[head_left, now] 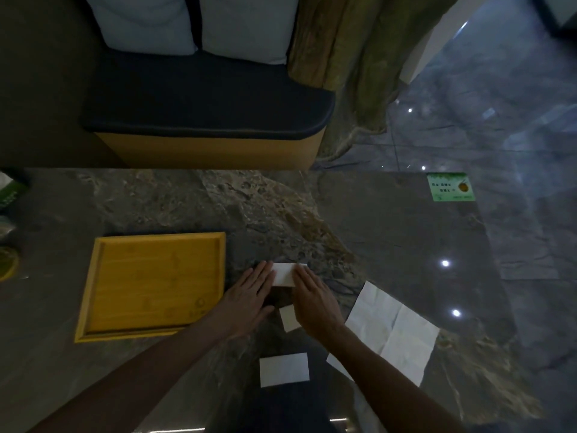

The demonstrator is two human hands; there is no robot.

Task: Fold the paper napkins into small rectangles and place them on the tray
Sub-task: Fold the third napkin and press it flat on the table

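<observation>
Two bare hands press a folded napkin [284, 274] flat on a dark stone tabletop [390, 232], the left hand [249, 292] and right hand [312, 300] with fingers extended flat, gripping nothing. A wooden tray [93, 295] lies just left. A folded rectangle [284, 369] and an unfolded napkin [396, 331] wait nearby.

white napkins [284, 274], yellow-orange wooden tray [150, 285], mottled grey-brown stone table [218, 201], green sticker [450, 186].
</observation>
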